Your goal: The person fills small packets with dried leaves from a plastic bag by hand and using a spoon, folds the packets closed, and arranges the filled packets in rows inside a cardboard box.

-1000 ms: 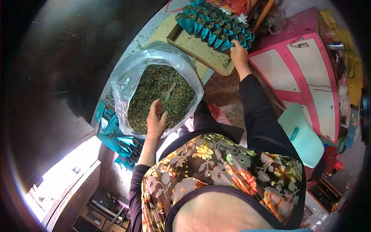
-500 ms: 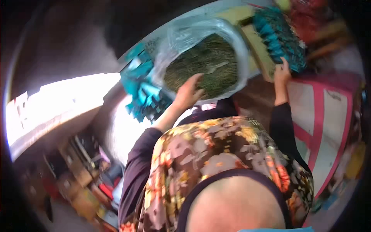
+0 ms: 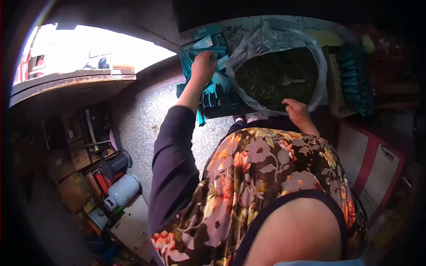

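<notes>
My left hand (image 3: 203,68) is on a pile of teal packets (image 3: 216,91) at the left of the table, its fingers bent closed at the top edge of a packet. To the right lies a large clear plastic bag (image 3: 323,66), opened wide and holding dark green-brown dried leaf material (image 3: 266,80). A small pale scoop or spoon (image 3: 293,81) rests on that material. By the bag's near rim is my right hand (image 3: 297,113), fingers curled in, with nothing visible in them.
A wooden box edge (image 3: 333,84) and a row of teal packets (image 3: 355,84) stand right of the bag. A pink-and-white cabinet (image 3: 372,155) is at my right. At lower left are a gas cylinder (image 3: 124,190) and shelves with clutter; a bright opening (image 3: 97,53) lies above.
My left hand has moved from over the bag to the teal packets on the left. My right hand has come from the packets on the right to the bag's near rim. The view has turned.
</notes>
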A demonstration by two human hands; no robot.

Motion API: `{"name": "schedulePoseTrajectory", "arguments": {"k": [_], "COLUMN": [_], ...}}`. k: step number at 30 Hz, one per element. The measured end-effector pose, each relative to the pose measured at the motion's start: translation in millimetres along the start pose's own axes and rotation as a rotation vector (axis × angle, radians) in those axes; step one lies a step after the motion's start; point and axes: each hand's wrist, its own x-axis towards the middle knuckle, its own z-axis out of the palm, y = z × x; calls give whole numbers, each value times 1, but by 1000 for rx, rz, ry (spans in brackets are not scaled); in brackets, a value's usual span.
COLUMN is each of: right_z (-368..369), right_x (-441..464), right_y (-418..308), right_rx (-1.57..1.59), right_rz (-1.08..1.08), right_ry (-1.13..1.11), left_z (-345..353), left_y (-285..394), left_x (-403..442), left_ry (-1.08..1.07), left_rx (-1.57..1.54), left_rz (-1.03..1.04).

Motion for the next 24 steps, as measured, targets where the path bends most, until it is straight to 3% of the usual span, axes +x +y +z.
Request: {"name": "schedulePoseTrajectory", "arguments": {"k": [4,10,12,16,19,24], "right_z": [-14,-33,-33,-35,-38,-41], "right_x": [-4,-27,-35,-51,-57,-48], "right_y": [5,8,14,29,30,29], "right_rx": [-51,-111,-78,-77,-34,19], "right_rz": [7,240,242,275,348,441], "right_ry": [18,-76,-58,-123,-161,-232], "left_z": [5,11,6,9,16,30], "left_y": [-25,-32,-36,-64,-86,-86], "left_x": [50,104,123,153,169,195], "left_ry": [-4,6,15,-34,-79,-187], "left_rx": [44,259,136,213,241,464], "left_rz": [-133,-151,-496,-559,-275,-249]}}
